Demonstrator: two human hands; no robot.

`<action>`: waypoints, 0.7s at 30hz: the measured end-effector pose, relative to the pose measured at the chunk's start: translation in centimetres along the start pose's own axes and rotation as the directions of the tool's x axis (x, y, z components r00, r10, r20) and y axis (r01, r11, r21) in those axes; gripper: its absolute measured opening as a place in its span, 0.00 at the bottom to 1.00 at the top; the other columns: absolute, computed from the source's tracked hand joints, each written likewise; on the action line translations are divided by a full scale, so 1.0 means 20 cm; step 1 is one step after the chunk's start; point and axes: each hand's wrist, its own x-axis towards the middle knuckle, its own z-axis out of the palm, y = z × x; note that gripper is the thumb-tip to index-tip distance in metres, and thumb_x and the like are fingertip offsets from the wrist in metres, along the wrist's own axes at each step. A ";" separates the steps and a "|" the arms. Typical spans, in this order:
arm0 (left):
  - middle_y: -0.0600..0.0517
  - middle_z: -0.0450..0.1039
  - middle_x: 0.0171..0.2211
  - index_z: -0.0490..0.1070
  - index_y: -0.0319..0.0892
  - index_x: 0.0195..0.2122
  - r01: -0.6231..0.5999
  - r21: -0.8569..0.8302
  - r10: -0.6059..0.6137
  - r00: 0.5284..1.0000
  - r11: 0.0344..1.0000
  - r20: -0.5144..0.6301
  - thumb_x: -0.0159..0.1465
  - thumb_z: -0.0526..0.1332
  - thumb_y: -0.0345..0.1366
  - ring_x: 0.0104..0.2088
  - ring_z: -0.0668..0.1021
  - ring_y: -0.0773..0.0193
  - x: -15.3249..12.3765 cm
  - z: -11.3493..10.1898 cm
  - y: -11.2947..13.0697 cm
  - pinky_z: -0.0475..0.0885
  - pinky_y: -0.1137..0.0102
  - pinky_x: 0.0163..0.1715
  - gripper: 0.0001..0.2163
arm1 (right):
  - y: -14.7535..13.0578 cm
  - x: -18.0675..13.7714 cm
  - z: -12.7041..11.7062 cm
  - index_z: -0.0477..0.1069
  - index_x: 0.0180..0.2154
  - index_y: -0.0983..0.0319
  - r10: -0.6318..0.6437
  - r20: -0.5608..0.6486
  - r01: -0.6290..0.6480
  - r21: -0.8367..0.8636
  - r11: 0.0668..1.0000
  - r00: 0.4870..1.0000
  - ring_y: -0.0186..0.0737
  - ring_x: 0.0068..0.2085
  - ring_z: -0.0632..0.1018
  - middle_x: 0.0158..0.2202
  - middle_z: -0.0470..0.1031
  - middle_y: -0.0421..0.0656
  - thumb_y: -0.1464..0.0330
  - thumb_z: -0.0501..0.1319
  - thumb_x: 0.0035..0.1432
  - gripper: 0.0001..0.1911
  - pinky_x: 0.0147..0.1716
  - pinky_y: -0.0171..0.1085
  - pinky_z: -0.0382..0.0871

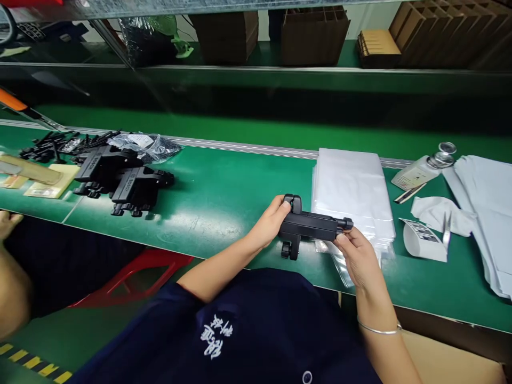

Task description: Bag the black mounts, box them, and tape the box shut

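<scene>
Both hands hold a black plastic bracket (310, 226) above the front of the green bench. My left hand (269, 223) is closed around its left end, near an upright clamp-like jaw. The fingers of my right hand (357, 249) pinch the narrow right end, where a short rod sticks out. Beneath and beyond the right hand lies a stack of clear plastic bags (352, 186). Farther left on the bench, several similar black brackets (138, 186) sit in a group, with pale lettering on them.
Small black parts (52, 146) and a plastic bag (146, 146) lie at the back left. A bottle with a metal top (424, 168), a white cloth (442, 213), a label roll (423, 240) and tweezers (447, 229) are at right. Another person's arm (14, 282) is at left.
</scene>
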 end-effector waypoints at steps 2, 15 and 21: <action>0.48 0.71 0.45 0.67 0.42 0.49 -0.064 0.042 0.063 0.998 0.997 0.020 0.64 0.54 0.59 0.46 0.73 0.57 -0.01 0.00 0.01 0.67 0.66 0.49 0.26 | 0.00 0.00 0.01 0.75 0.36 0.59 -0.035 -0.102 0.022 -0.119 0.993 0.994 0.42 0.38 0.76 0.33 0.77 0.41 0.52 0.64 0.55 0.17 0.42 0.40 0.69; 0.45 0.71 0.47 0.62 0.41 0.54 -0.291 0.116 0.281 0.955 0.950 0.098 0.62 0.53 0.63 0.46 0.73 0.56 -0.01 0.00 0.01 0.67 0.64 0.48 0.32 | 0.04 0.02 0.02 0.75 0.33 0.62 -0.179 -0.266 0.097 -0.296 0.950 0.947 0.45 0.38 0.75 0.32 0.77 0.43 0.49 0.59 0.58 0.23 0.41 0.42 0.68; 0.46 0.72 0.47 0.64 0.41 0.52 -0.311 0.079 0.309 0.950 0.947 0.040 0.63 0.54 0.61 0.46 0.74 0.57 -0.02 0.00 0.02 0.68 0.65 0.47 0.29 | 0.06 0.03 0.02 0.74 0.43 0.61 -0.222 -0.143 0.186 -0.228 0.956 0.965 0.47 0.44 0.76 0.41 0.78 0.45 0.52 0.63 0.56 0.21 0.47 0.45 0.67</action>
